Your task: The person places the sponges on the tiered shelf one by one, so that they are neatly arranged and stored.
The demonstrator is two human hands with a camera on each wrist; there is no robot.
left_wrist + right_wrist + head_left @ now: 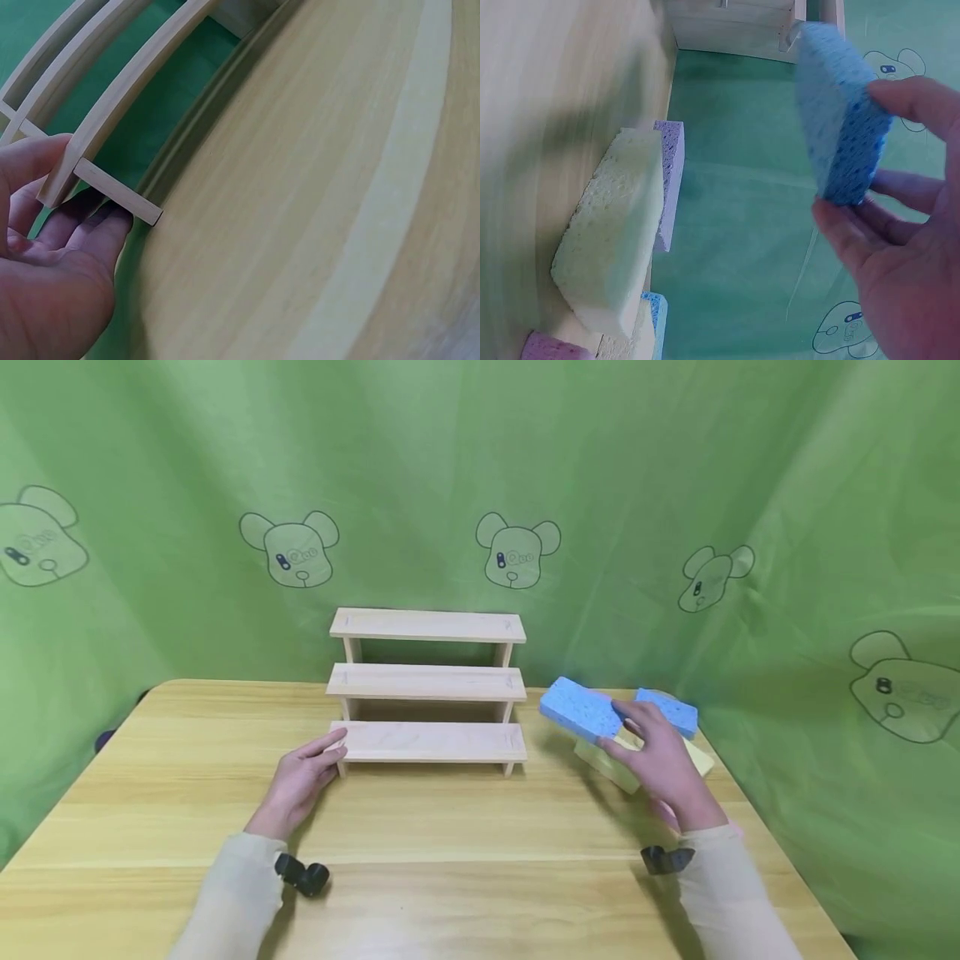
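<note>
My right hand (pixel 663 768) holds a blue sponge (pixel 576 708) by one end, raised over the table to the right of a three-tier wooden display stand (pixel 427 742). In the right wrist view the thumb and fingers pinch that end of the sponge, and the rest juts out toward the stand. At the stand's lowest step, my left hand (pixel 300 781) grips the left end. Its thumb lies on the board and its other fingers reach underneath, beside the leg (pixel 120 193), as the left wrist view shows.
Beneath the right hand lie pale yellow sponges (pixel 611 232), a purple sponge (pixel 670 184), a pink sponge (pixel 553 347) and another blue sponge (pixel 670 712). They sit near the right edge of the wooden table (pixel 420 852). A green curtain (pixel 405 460) with bear outlines hangs behind and at the sides.
</note>
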